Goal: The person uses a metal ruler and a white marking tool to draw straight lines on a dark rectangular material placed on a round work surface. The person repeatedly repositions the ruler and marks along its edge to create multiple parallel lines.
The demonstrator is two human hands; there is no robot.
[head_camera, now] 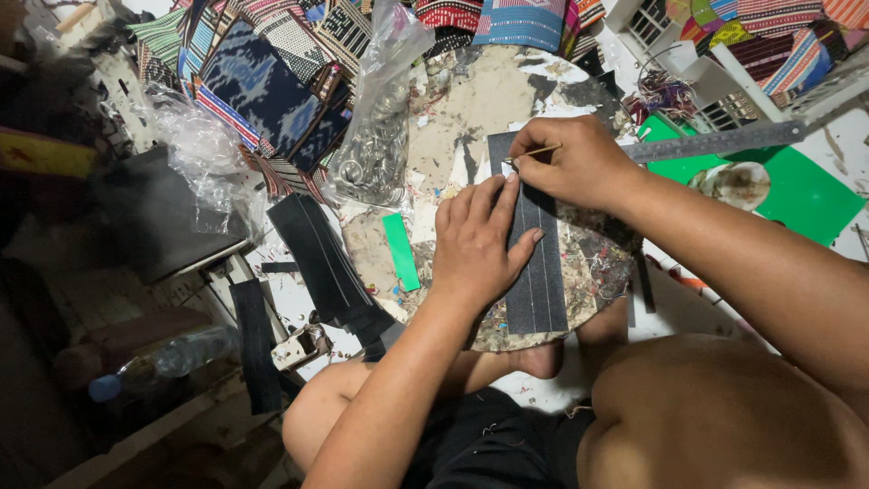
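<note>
Left hand [478, 244] spread flat, pressing dark strip [534, 272] onto round board [588, 263]. Right hand [579, 163] pinched around thin stick [536, 153], tip at strip's far end. Green card [400, 251] left of strip, steel ruler [715, 142] beyond it.

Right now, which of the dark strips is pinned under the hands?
The wide dark strip on the round board, pressed by the left hand; the other strips lie loose, untouched.

Shot from head height, looking steeply down and close over a round work board [457, 109] at frame centre. Bare knees at the bottom edge, woven cloth pieces [262, 81] across the top. One view only.
</note>
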